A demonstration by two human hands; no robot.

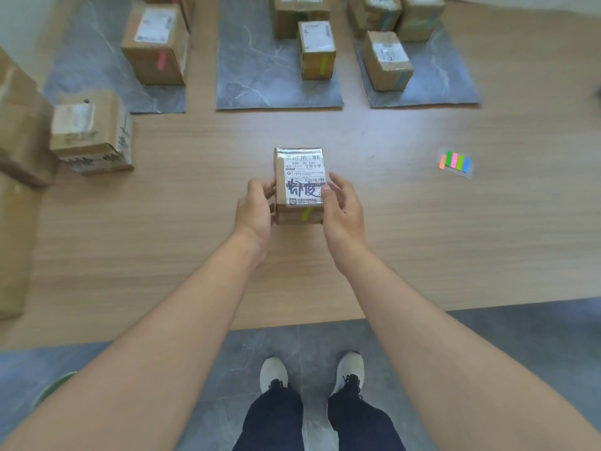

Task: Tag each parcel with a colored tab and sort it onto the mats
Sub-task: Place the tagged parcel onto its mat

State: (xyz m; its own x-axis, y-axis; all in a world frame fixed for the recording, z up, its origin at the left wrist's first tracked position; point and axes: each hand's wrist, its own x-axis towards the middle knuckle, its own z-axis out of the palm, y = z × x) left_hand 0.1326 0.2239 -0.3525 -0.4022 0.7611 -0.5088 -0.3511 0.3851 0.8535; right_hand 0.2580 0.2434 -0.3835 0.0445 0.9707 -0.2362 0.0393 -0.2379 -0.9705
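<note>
A small cardboard parcel (297, 177) with a white shipping label and black handwriting is at the middle of the wooden table. A yellow-green tab is stuck on its near face. My left hand (255, 206) grips its left side, and my right hand (341, 203) holds its right side with the thumb on the label. A sheet of colored tabs (455, 161) lies on the table to the right. Three grey mats sit at the back: the left mat (97, 76), the middle mat (260, 76) and the right mat (439, 79).
A pink-tabbed parcel (156, 43) stands on the left mat, a green-tabbed one (317, 48) on the middle mat, and a blue-tabbed one (387, 60) on the right mat, with more behind. An untagged parcel (92, 131) and larger boxes (19, 141) sit at the left.
</note>
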